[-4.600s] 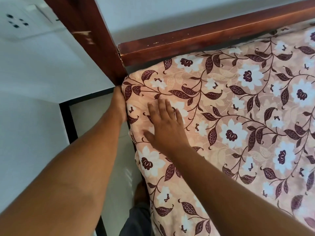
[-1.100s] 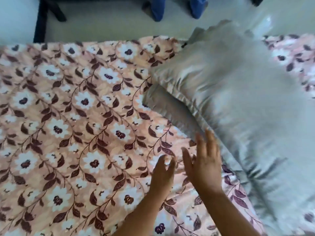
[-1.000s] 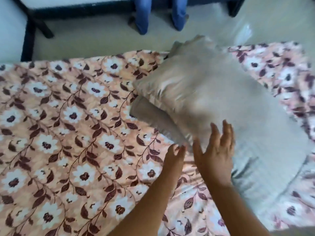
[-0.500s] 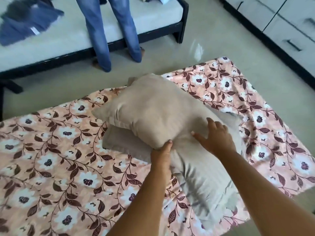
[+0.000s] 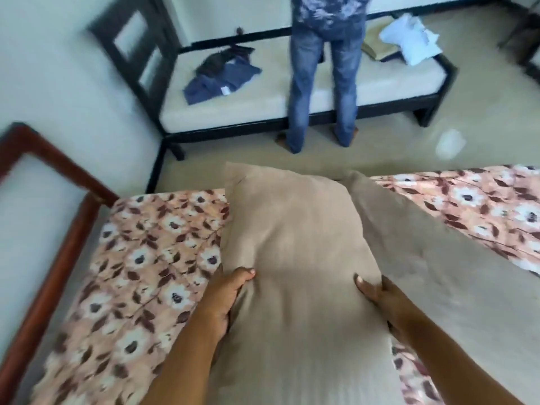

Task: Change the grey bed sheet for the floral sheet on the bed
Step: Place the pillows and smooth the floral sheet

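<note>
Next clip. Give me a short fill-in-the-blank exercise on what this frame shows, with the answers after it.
1. The left hand and right hand hold the upper beige fabric pillow, one of ____ on the bed.
2. The pink sheet covering the bed has a ____ pattern.
3. The crumpled garment on the far cream mattress is ____.
4. The person standing at that mattress wears blue ____.

Missing words: two; floral; blue; jeans.
</note>
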The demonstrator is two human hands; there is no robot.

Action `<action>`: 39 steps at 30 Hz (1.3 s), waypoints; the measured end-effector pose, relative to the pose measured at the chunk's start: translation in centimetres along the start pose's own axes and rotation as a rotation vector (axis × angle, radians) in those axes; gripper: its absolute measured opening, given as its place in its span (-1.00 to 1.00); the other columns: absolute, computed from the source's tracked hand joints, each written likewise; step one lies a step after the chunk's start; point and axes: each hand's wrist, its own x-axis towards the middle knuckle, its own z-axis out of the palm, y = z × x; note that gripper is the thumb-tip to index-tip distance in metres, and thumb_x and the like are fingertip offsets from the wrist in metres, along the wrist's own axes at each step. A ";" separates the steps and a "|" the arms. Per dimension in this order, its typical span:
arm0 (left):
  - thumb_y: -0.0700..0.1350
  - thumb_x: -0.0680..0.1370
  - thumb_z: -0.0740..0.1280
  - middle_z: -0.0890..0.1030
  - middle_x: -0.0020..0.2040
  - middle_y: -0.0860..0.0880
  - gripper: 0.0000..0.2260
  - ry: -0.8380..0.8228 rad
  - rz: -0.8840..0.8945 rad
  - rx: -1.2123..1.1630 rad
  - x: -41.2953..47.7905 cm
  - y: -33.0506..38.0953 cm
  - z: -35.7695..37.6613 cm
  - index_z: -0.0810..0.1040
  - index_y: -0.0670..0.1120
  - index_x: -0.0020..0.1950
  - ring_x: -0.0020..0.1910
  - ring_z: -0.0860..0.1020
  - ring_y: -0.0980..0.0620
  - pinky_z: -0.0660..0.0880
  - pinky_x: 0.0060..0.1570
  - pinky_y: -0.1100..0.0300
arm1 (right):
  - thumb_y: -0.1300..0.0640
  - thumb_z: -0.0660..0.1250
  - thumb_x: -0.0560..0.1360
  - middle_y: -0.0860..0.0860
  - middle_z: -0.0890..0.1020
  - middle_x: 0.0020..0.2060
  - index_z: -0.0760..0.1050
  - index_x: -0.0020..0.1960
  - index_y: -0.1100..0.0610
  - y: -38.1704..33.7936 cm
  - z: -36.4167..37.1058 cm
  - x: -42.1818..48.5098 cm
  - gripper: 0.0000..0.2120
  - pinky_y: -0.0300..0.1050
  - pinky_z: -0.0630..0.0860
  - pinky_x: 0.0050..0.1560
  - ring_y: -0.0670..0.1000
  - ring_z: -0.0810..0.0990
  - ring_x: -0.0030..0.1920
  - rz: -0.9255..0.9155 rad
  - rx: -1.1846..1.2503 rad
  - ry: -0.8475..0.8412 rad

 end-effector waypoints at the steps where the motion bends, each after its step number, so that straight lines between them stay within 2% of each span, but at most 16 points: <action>1: -0.12 0.43 0.50 0.71 0.02 -0.19 -0.60 0.029 0.013 0.028 0.6 0.2 -2.9 0.56 -0.02 0.25 -0.02 0.69 -0.24 0.63 0.02 -0.16 | 0.02 0.44 0.54 0.14 0.72 0.10 0.58 0.27 0.10 0.7 3.0 0.3 -0.66 0.24 0.63 0.14 0.18 0.72 0.08 -0.020 -0.009 0.002; 3: -0.03 0.40 0.51 0.69 0.10 -0.11 -0.50 0.104 0.033 0.074 1.7 0.4 -9.5 0.48 0.08 0.31 0.05 0.67 -0.18 0.59 0.12 -0.17 | -0.03 0.51 0.50 0.12 0.73 0.06 0.60 0.22 0.09 2.1 9.6 1.2 -0.65 0.28 0.63 0.13 0.16 0.73 0.05 -0.032 -0.080 -0.008; 5: 0.03 0.35 0.51 0.64 0.20 -0.09 -0.38 0.188 0.063 0.144 2.8 0.2 -16.3 0.43 0.07 0.39 0.11 0.63 -0.13 0.53 0.21 -0.10 | -0.09 0.52 0.48 0.09 0.74 0.02 0.59 0.21 0.08 3.5 16.6 1.6 -0.61 0.21 0.65 0.09 0.12 0.74 0.02 -0.035 -0.125 -0.061; 9: -0.15 0.54 0.42 0.53 0.35 -0.04 -0.48 0.311 0.084 0.273 4.2 -0.1 -27.4 0.37 -0.02 0.47 0.26 0.53 -0.11 0.43 0.26 0.09 | 0.02 0.42 0.59 -0.06 0.72 0.05 0.55 0.20 -0.01 6.0 29.0 2.7 -0.79 -0.12 0.62 -0.03 -0.10 0.70 -0.02 -0.072 -0.224 -0.113; 10: -0.18 0.56 0.38 0.50 0.34 -0.02 -0.47 0.359 0.066 0.305 5.0 -0.6 -31.1 0.33 -0.07 0.51 0.30 0.50 -0.12 0.41 0.30 0.09 | 0.06 0.40 0.60 -0.06 0.70 0.08 0.52 0.23 -0.03 6.9 32.7 3.5 -0.79 -0.12 0.60 0.01 -0.11 0.68 0.01 -0.071 -0.261 -0.131; 12: -0.16 0.55 0.37 0.50 0.38 -0.10 -0.45 0.426 0.026 0.365 7.2 -1.5 -36.6 0.32 -0.12 0.52 0.30 0.50 -0.14 0.42 0.33 0.01 | 0.05 0.39 0.60 -0.05 0.68 0.13 0.51 0.29 -0.05 8.0 38.1 4.4 -0.72 0.02 0.60 0.15 -0.03 0.65 0.09 -0.063 -0.303 -0.159; 15: -0.09 0.51 0.37 0.49 0.41 -0.10 -0.40 0.475 -0.003 0.408 12.2 -3.3 -45.6 0.32 -0.05 0.55 0.31 0.50 -0.15 0.42 0.35 -0.04 | 0.02 0.35 0.61 -0.05 0.64 0.18 0.46 0.37 -0.04 9.7 46.4 6.7 -0.66 0.12 0.55 0.27 0.04 0.61 0.16 -0.046 -0.349 -0.182; 18: 0.03 0.48 0.33 0.48 0.42 -0.13 -0.43 0.570 -0.024 0.557 16.0 -4.4 -50.9 0.37 -0.02 0.49 0.34 0.48 -0.22 0.44 0.33 -0.14 | -0.18 0.36 0.48 -0.02 0.58 0.30 0.36 0.46 -0.10 12.2 51.9 10.0 -0.42 0.17 0.51 0.34 0.12 0.57 0.29 0.000 -0.408 -0.243; 20: 0.05 0.59 0.32 0.37 0.53 -0.10 -0.46 0.525 -0.039 0.658 17.8 -6.1 -52.5 0.28 0.06 0.56 0.45 0.39 -0.20 0.37 0.41 -0.12 | -0.15 0.37 0.50 0.03 0.47 0.44 0.18 0.57 -0.11 14.2 54.7 11.4 -0.30 0.18 0.46 0.37 0.17 0.50 0.39 0.082 -0.444 -0.347; 22: 0.10 0.62 0.31 0.27 0.59 -0.05 -0.40 0.369 -0.061 0.638 18.2 -7.9 -51.8 0.17 0.07 0.62 0.53 0.30 -0.11 0.26 0.50 -0.05 | 0.07 0.33 0.63 -0.01 0.35 0.52 -0.03 0.65 -0.07 14.6 57.0 10.4 -0.27 0.11 0.42 0.34 0.13 0.41 0.45 0.201 -0.472 -0.450; 25: 0.12 0.57 0.39 0.15 0.62 -0.02 -0.24 0.184 -0.062 0.685 18.8 -11.7 -49.3 0.08 -0.01 0.65 0.59 0.17 -0.05 0.13 0.55 0.09 | 0.12 0.31 0.66 0.05 0.26 0.57 -0.08 0.67 -0.08 16.3 58.5 9.9 -0.25 0.04 0.32 0.38 0.09 0.36 0.43 0.217 -0.661 -0.586; 28: 0.15 0.53 0.42 -0.11 0.66 -0.10 -0.06 0.137 -0.064 0.900 19.3 -13.9 -46.3 -0.15 -0.04 0.65 0.63 -0.10 -0.17 -0.02 0.58 -0.03 | 0.05 0.32 0.64 0.05 0.09 0.64 -0.10 0.67 -0.07 17.2 58.0 9.8 -0.22 0.10 0.24 0.53 0.14 0.19 0.58 0.182 -0.865 -0.591; 31: 0.20 0.50 0.42 -0.22 0.65 -0.06 0.00 0.216 -0.078 1.026 19.0 -15.3 -44.8 -0.27 0.03 0.63 0.61 -0.19 -0.21 0.08 0.52 -0.28 | -0.01 0.33 0.63 0.00 0.21 0.61 -0.06 0.66 -0.11 17.0 56.6 9.6 -0.24 0.17 0.35 0.47 0.15 0.30 0.53 0.175 -0.883 -0.594; 35: 0.13 0.58 0.33 -0.23 0.65 -0.05 -0.14 0.347 -0.106 1.088 17.1 -15.4 -41.4 -0.20 0.00 0.64 0.62 -0.19 -0.18 0.09 0.47 -0.38 | -0.19 0.33 0.57 0.06 0.23 0.60 -0.04 0.66 -0.11 16.9 53.4 9.0 -0.19 0.16 0.34 0.49 0.17 0.36 0.51 0.121 -0.993 -0.568; 37: 0.05 0.61 0.28 -0.14 0.65 -0.12 -0.25 0.415 -0.073 1.087 16.2 -14.5 -38.9 -0.07 -0.08 0.65 0.62 -0.12 -0.21 0.12 0.48 -0.30 | -0.21 0.31 0.59 0.06 0.33 0.56 0.03 0.64 -0.10 17.1 51.6 8.5 -0.25 0.09 0.37 0.47 0.13 0.48 0.42 0.128 -0.988 -0.503; 39: 0.03 0.62 0.27 -0.05 0.65 -0.20 -0.31 0.367 0.048 1.131 15.6 -13.7 -35.4 0.02 -0.15 0.64 0.62 -0.05 -0.23 0.10 0.55 -0.13 | -0.16 0.28 0.62 0.10 0.47 0.46 0.14 0.61 -0.06 16.9 48.8 7.7 -0.36 0.01 0.43 0.37 0.10 0.53 0.34 0.147 -0.934 -0.400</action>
